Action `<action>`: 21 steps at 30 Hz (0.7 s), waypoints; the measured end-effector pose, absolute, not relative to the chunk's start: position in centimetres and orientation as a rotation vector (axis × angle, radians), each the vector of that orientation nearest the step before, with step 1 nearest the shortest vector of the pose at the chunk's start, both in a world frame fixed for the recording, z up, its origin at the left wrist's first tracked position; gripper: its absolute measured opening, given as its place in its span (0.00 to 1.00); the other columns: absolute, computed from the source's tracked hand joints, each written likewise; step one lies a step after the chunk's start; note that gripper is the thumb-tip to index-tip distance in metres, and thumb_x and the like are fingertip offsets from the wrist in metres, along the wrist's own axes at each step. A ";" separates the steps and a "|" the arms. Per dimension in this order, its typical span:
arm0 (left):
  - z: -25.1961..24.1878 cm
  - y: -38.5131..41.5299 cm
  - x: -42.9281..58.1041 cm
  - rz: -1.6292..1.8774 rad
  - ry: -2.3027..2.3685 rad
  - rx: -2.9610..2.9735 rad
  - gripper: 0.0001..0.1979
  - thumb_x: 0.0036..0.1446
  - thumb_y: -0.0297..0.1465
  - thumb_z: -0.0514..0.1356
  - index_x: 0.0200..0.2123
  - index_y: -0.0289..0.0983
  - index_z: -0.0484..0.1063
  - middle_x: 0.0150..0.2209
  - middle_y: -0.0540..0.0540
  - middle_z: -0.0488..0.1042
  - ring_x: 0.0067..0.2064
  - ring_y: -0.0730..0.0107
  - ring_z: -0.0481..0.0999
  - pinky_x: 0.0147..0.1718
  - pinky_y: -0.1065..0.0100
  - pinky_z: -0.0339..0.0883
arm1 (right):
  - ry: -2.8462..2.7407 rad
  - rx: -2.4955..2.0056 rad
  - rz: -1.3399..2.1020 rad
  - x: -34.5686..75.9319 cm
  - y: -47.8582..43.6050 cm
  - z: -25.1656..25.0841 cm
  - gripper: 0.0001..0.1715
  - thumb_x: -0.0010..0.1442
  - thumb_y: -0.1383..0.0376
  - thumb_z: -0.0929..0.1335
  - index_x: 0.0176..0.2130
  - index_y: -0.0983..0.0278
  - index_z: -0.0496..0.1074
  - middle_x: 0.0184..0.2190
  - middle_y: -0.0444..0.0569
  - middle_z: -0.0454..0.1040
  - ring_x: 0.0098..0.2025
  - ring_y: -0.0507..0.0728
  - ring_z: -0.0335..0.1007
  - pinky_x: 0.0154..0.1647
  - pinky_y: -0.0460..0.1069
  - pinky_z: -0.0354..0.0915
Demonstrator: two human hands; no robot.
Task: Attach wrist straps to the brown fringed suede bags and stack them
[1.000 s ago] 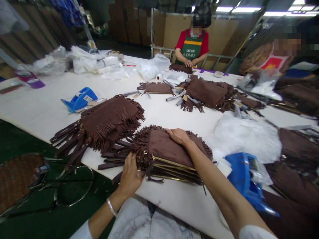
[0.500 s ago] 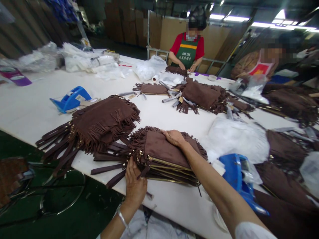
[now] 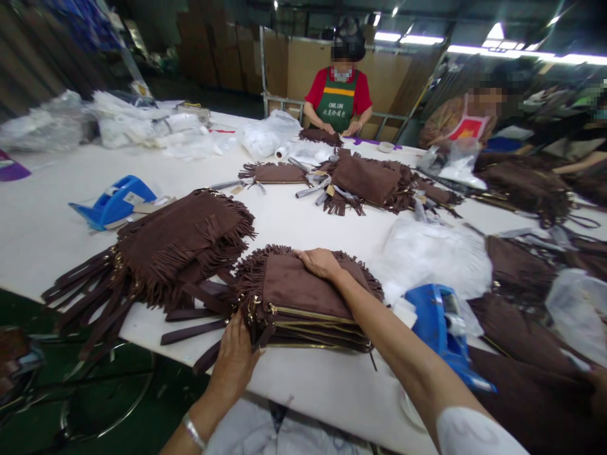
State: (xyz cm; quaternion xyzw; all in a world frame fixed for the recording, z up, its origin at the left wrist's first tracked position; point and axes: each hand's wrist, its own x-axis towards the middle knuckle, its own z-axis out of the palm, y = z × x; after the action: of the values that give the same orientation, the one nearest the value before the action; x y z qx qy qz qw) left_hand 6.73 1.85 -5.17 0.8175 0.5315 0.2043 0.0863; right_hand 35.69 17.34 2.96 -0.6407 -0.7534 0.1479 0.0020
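A stack of brown fringed zip pouches (image 3: 303,284) lies at the table's near edge, gold zips towards me. Over its top reaches my right hand (image 3: 320,262), its palm down and its fingers closed over the far edge of the top pouch. My left hand (image 3: 234,354) grips the stack's left end, by the gold clasps and the dark wrist straps (image 3: 194,333); some of its fingertips are hidden there. Just left of it, a second pile of fringed pouches (image 3: 175,243) has its straps fanned out over the table edge.
Blue tape dispensers stand at left (image 3: 114,201) and right (image 3: 446,335). White plastic bags (image 3: 431,256) lie right of the stack. More brown pouches (image 3: 370,180) rest farther back. Across the white table (image 3: 284,215), a co-worker in a green apron (image 3: 336,107) handles a pouch; another person sits at right.
The whole view has shifted, so things sit farther left in the picture. My left hand has slid slightly down and outward along the stack's end. My right hand stays on top.
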 end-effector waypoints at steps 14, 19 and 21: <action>0.8 -3.0 11.4 0.270 1.322 2.944 0.24 0.58 0.20 0.51 0.57 0.34 0.64 0.53 0.34 0.69 0.45 0.58 0.75 0.42 0.60 0.71 | -2.312 -2.021 0.497 35.7 16.9 3.1 0.50 0.62 0.40 0.42 0.45 0.62 0.77 0.45 0.56 0.78 0.48 0.62 0.72 0.47 0.50 0.62; 0.1 0.1 10.7 -0.080 1.581 3.000 0.27 0.56 0.16 0.50 0.58 0.35 0.64 0.44 0.35 0.74 0.29 0.63 0.76 0.31 0.60 0.73 | -2.271 -2.022 0.518 35.8 16.5 3.3 0.48 0.63 0.41 0.43 0.46 0.63 0.76 0.47 0.56 0.77 0.50 0.63 0.71 0.49 0.51 0.61; 0.3 0.5 9.7 -0.103 1.489 3.077 0.27 0.55 0.15 0.50 0.57 0.36 0.66 0.45 0.36 0.75 0.34 0.61 0.77 0.35 0.58 0.73 | -2.262 -2.007 0.548 35.9 16.6 3.2 0.48 0.63 0.40 0.44 0.46 0.63 0.76 0.47 0.56 0.76 0.51 0.62 0.70 0.50 0.51 0.61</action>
State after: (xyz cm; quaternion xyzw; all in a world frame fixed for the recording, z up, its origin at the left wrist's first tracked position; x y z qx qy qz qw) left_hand 9.66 0.53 0.28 0.8910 0.4311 -0.0298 -0.1389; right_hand 35.86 16.61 3.21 -0.6526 -0.7357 0.1781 0.0342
